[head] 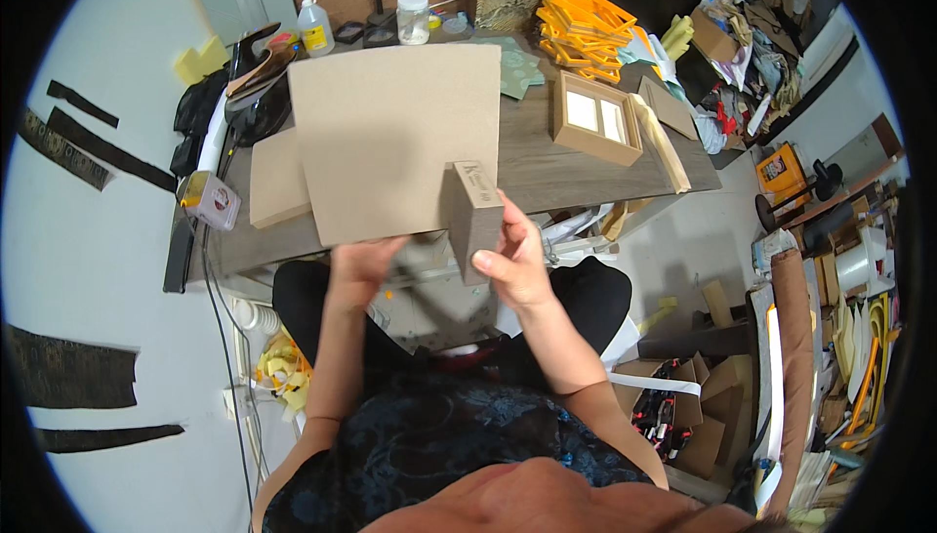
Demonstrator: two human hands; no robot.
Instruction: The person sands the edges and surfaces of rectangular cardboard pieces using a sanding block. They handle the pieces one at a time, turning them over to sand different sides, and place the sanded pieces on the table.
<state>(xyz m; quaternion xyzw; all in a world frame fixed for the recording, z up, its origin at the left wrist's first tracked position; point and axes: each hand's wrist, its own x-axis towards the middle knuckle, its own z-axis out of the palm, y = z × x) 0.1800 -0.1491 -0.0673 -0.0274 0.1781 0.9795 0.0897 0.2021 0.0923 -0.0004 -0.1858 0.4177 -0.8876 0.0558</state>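
My left hand (360, 269) holds a large square beige board (399, 138) by its near edge, with the fingers mostly hidden beneath it. In my right hand (520, 262) is a sanding block (476, 222) with printed writing on its narrow face, gripped between thumb and fingers. The block stands upright near the board's right near corner; whether they touch I cannot tell. A smaller beige panel or box (280, 178) lies on the wooden table (534, 181), left of the board.
At the right stand a two-window cardboard frame (599, 119) and a stack of orange frames (589, 31). A squeeze bottle (315, 26) and a lidded jar (413, 20) are at the back. A plastic container (212, 200) and cables sit by the left edge; cardboard scraps (703, 416) lie below right.
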